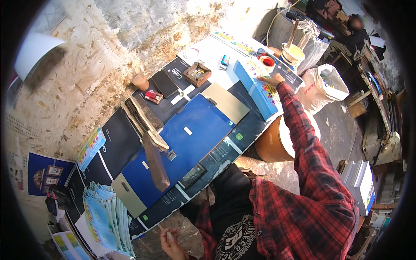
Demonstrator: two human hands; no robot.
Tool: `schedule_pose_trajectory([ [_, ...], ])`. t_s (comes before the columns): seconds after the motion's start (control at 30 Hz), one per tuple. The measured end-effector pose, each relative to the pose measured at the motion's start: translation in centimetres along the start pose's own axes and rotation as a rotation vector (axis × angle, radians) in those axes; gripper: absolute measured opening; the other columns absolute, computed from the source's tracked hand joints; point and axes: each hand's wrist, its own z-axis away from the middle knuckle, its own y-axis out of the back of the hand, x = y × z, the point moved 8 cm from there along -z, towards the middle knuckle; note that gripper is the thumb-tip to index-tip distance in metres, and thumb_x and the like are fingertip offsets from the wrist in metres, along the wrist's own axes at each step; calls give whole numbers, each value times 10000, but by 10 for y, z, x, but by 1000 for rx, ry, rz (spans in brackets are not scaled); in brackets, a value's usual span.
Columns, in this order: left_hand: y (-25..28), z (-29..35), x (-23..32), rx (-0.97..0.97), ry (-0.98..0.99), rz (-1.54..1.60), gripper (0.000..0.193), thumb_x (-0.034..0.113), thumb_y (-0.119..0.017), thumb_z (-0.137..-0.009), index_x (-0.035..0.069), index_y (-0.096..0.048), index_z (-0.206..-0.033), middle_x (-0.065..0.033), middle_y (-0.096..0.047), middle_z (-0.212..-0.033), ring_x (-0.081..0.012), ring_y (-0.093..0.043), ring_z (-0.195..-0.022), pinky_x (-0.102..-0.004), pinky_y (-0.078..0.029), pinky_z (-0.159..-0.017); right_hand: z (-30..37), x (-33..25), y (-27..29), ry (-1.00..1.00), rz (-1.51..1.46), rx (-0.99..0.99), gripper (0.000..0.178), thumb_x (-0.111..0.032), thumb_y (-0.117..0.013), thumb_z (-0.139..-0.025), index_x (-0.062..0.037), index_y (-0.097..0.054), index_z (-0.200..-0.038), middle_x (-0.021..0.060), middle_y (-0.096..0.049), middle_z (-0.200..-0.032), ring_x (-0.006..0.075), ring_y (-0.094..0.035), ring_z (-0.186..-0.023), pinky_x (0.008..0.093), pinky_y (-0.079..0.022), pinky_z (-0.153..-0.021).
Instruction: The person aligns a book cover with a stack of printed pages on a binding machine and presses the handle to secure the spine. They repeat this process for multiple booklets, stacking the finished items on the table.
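My right hand [275,80] reaches to the far right of the table, its fingers bent over the edge of a tall stack of printed sheets [259,93] with light blue sides. How many sheets it grips is hidden. My left hand [172,245] is low at the front, off the table, its fingers curled; a small pale thing seems to be between them, too small to name. Between the hands lies a blue board [195,123] with beige ends. Across it rests a wooden bar [155,162] joined to a wooden frame [143,117].
Folded printed sheets [104,216] fan out at the near left. Toward the wall are a wooden box [197,74], a plastic cup [138,80] and a red pack [153,96]. Tape rolls [268,62], a cream tub [293,55] and a white sack [323,86] stand right. Another person [357,39] sits far right.
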Motion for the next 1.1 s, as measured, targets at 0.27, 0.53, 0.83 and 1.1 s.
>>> schedule_pose_trajectory([
  [0.27,-14,11,33,-101,13,8,330,247,-562,-1010,-20,-603,-1201,-137,-651,-1060,-249,-623,-998,-373,-495,-925,-13,10,-10,-101,14,-67,1313,-782,-830,-460,17,-439,-1425,224,-505,-1431,349,-456,-1363,509,-341,-1111],
  [0.53,-141,3,112,-713,-352,135,222,14,-592,-933,-35,-585,-1149,-138,-664,-1066,-205,-636,-1035,-339,-477,-950,38,-9,4,-20,-128,305,947,-672,-838,-574,-59,-609,-1258,154,-675,-1205,290,-642,-1147,506,-397,-1034],
  [0.83,-268,5,123,-988,-399,99,195,49,-571,-983,-13,-576,-1167,-91,-669,-1006,-135,-625,-984,-277,-475,-899,64,-7,-4,-26,66,191,1176,-784,-788,-531,-68,-465,-1407,183,-428,-1444,325,-398,-1374,549,-329,-1082],
  [1.1,-207,4,80,-871,-183,4,245,89,-567,-974,-16,-579,-1195,-110,-682,-1057,-156,-618,-1015,-309,-458,-943,83,0,0,180,-18,164,1230,-816,-802,-446,-68,-496,-1374,183,-466,-1376,329,-378,-1363,596,-301,-1059],
])
